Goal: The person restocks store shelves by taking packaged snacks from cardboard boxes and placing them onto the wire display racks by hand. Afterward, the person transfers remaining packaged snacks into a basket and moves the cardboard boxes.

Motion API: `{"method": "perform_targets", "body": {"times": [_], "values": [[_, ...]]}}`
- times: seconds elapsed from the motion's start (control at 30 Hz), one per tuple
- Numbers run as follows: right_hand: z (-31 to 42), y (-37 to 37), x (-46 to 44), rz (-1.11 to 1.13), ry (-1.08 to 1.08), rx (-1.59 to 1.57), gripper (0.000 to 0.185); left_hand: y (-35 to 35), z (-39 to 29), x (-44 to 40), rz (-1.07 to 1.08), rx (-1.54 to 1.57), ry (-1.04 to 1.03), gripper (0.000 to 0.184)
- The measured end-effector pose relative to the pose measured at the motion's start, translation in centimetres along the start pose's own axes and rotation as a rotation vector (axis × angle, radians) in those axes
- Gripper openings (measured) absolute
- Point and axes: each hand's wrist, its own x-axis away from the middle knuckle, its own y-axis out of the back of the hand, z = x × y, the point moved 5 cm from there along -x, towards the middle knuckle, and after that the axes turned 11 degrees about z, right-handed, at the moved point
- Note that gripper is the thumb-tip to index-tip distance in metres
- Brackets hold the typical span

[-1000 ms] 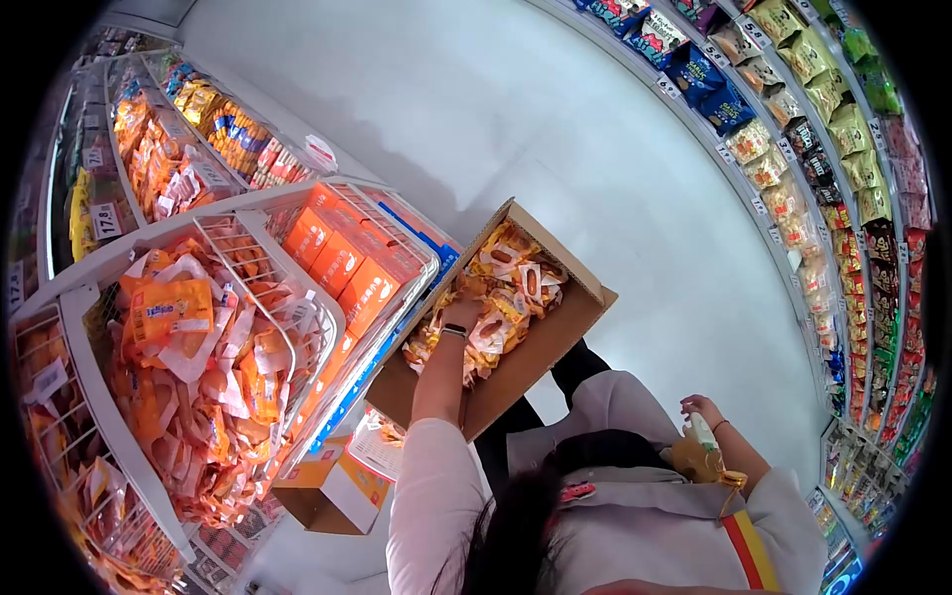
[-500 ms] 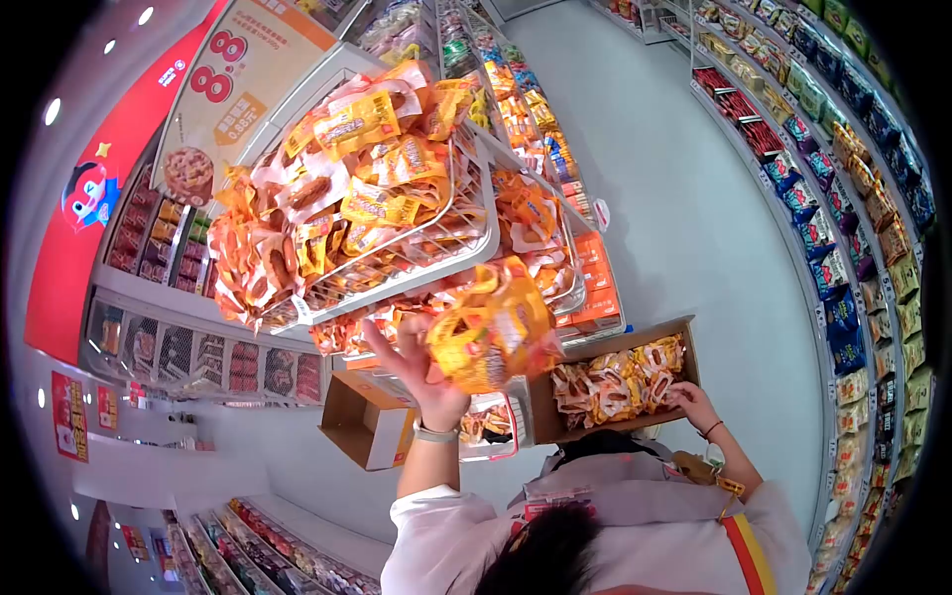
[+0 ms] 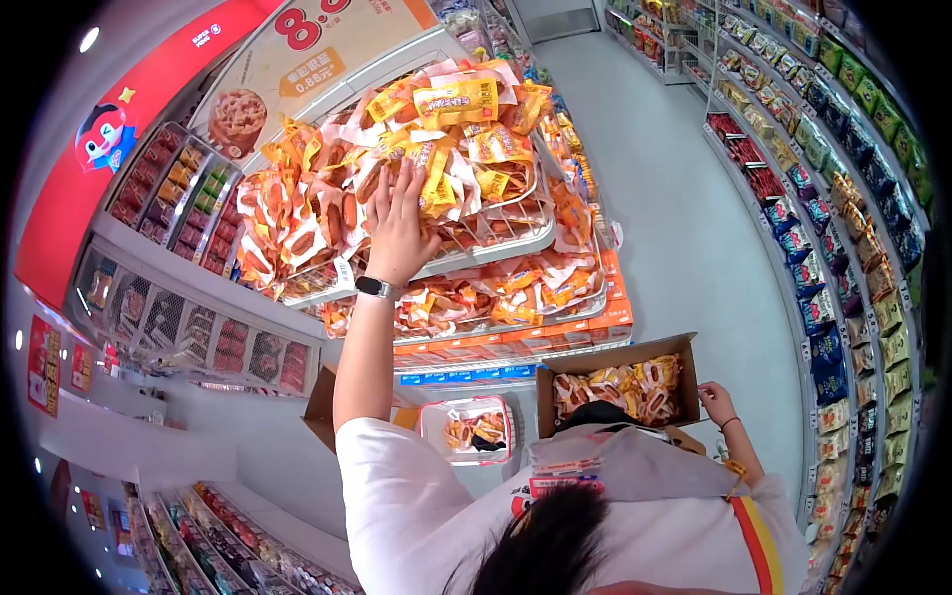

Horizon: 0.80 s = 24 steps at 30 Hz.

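My left hand (image 3: 400,223), a watch on its wrist, lies open on a heap of orange and yellow sausage packets (image 3: 327,203). Its fingers are stretched out over the packets. The heap fills the upper white wire basket (image 3: 486,250) of a display rack. My right hand (image 3: 716,404) is low on the right, just outside the right edge of an open cardboard box (image 3: 690,372). Its fingers are loosely bent, and nothing shows in them. More sausage packets (image 3: 635,385) lie inside the box.
Below the heap, a lower basket (image 3: 516,315) holds more packets, above orange cartons (image 3: 610,315). A clear tub (image 3: 428,428) with packets stands left of the box. A price sign (image 3: 288,84) rises behind the heap. Snack shelves (image 3: 828,288) line the aisle's right side.
My left hand has moved up from in front of the rack onto the heap and let go of a bunch of yellow packets. My right hand has moved from inside the box's edge to outside it.
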Motion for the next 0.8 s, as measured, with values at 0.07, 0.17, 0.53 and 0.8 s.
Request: {"method": "perform_targets", "body": {"times": [0.07, 0.17, 0.53, 0.8], "values": [[1.5, -0.4, -0.4, 0.032, 0.025, 0.047, 0.021, 2.0, 0.0, 0.6, 0.038, 0.111, -0.11, 0.08], [14.0, -1.2, -1.4, 0.186, 0.146, -0.086, 0.018, 2.1, 2.1, 1.0, 0.055, 0.2, -0.142, 0.074], [67.9, -9.5, -3.0, -0.19, 1.502, 0.768, 0.068, 2.9, 6.0, -0.2, 0.021, -0.086, -0.327, 0.084], [71.4, -11.0, -11.9, -0.219, 1.337, 1.168, 0.091, -0.6, 8.3, -3.4, -0.074, -0.142, -0.235, 0.078]]}}
